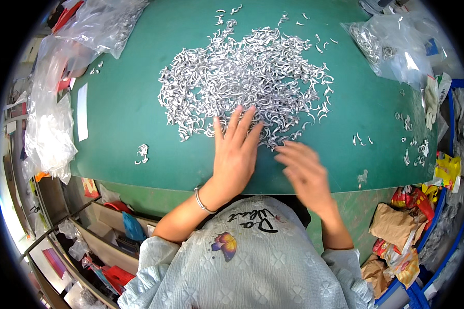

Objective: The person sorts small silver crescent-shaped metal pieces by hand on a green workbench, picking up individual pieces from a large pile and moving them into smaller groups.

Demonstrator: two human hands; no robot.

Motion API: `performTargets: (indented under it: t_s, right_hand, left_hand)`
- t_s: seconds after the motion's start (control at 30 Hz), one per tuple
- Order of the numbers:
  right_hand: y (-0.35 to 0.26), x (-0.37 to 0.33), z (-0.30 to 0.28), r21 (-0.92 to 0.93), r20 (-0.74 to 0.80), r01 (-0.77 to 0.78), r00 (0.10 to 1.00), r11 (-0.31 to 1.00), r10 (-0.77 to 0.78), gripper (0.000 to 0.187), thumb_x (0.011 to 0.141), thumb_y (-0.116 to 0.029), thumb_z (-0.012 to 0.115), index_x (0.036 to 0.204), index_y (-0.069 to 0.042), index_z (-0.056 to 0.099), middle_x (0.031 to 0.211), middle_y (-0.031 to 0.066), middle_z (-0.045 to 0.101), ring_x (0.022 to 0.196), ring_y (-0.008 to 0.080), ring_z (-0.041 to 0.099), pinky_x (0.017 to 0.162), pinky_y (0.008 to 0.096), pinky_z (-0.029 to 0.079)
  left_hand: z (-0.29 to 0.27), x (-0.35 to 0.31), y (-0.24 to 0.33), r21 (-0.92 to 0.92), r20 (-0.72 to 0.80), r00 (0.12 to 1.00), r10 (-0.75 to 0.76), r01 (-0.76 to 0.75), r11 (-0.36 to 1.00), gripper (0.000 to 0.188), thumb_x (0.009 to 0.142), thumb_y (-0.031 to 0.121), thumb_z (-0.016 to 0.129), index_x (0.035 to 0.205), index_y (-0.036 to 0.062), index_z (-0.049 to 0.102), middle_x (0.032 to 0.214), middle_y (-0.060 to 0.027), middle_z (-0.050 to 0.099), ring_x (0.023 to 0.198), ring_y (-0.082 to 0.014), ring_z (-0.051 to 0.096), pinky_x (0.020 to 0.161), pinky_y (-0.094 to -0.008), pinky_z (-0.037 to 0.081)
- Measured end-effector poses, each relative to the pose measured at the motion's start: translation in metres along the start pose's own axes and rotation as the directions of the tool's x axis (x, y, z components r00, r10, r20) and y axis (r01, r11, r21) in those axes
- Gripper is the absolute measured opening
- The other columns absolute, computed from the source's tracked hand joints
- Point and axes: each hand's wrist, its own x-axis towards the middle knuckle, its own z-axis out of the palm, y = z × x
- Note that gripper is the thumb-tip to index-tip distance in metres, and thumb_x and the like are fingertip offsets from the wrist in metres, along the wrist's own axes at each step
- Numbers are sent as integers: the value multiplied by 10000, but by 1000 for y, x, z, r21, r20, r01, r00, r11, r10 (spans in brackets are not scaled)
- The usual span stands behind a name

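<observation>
A wide heap of small curved silvery metal pieces (242, 72) lies spread over a green tabletop (139, 103). My left hand (235, 152) rests on the heap's near edge, palm down, with its fingers stretched and spread among the pieces. A silver bangle (201, 201) circles that wrist. Just right of it, my right hand (307, 172) is above the table near the heap's lower edge. It is somewhat blurred, its fingers extended to the left, the fingertips by a few loose pieces. I see nothing held in either hand.
Small clusters of pieces (142, 154) lie left, and more (423, 148) lie right. A white strip (82, 112) is at the left. Clear plastic bags (51, 123) line the left edge; a bag of rings (386, 49) sits far right beside a glove (431, 103). Drawers (103, 232) stand below left.
</observation>
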Motion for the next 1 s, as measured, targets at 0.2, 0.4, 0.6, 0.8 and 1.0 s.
performTargets:
  t_s: [0.2,0.4,0.6,0.8,1.0]
  right_hand:
    - [29,30,-17,-271,-367,-100,930,957,-7,243,827,18,672,1061,-37,705,1089,101,641,986,288,567,852,397,452]
    - [27,14,-22,-455,-291,-176,956,873,41,181,803,-35,713,982,-42,691,1042,73,614,963,274,550,798,382,408]
    - [23,54,-5,-399,-333,-98,942,912,-45,148,805,-63,722,945,-47,676,982,75,613,930,270,552,780,393,408]
    - [31,43,-14,-439,-352,-179,936,880,15,77,811,-51,711,868,-52,660,929,61,620,887,265,552,769,377,394]
    - [19,46,-11,-468,-367,-161,930,869,-26,100,811,-50,713,901,-43,670,984,53,618,908,261,546,780,381,395]
  left_hand:
    - [13,-4,26,-93,205,933,295,-281,955,399,834,13,620,1232,7,601,1437,-141,490,1389,-322,408,1118,-661,220]
    - [-1,-27,-3,-236,157,952,262,-222,946,356,798,-35,639,1151,8,638,1345,-123,568,1325,-324,485,1140,-605,248]
    - [3,-20,14,-232,154,948,278,-239,943,354,826,5,648,1179,38,633,1401,-116,525,1349,-323,449,1140,-616,229]
    - [1,-24,4,-165,164,967,193,-167,972,356,841,16,649,1195,17,621,1431,-120,502,1383,-319,418,1138,-640,211]
    - [4,-21,11,-242,146,968,206,-167,956,345,847,1,642,1191,11,622,1422,-134,506,1371,-329,432,1140,-629,219]
